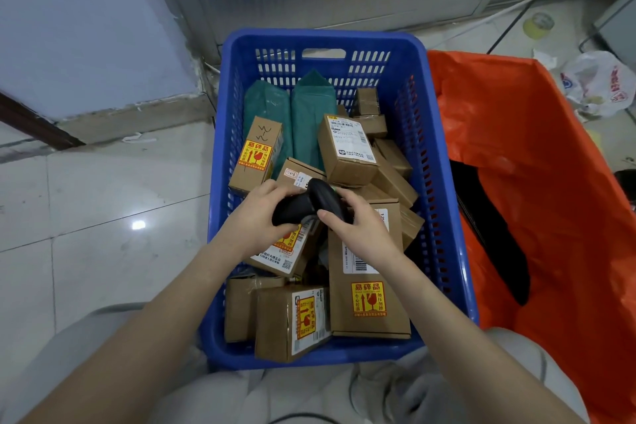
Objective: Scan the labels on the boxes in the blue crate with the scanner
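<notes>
Both forearms reach over the blue crate [444, 162] of cardboard boxes [368, 299], where the left hand [256, 220] and right hand [361, 227] together grip the black scanner [309, 203] above them.

The blue slotted plastic crate [444, 162] stands on the pale tiled floor [86, 217], just left of the orange plastic bag [550, 182]. In the crate, brown cardboard boxes [347, 151] lie heaped; two green padded mailers [309, 110] stand at its far end. Over the crate's middle, the left hand [256, 220] and right hand [361, 227] together hold the black handheld scanner [309, 203]. A white plastic bag [599, 83] lies far right.
</notes>
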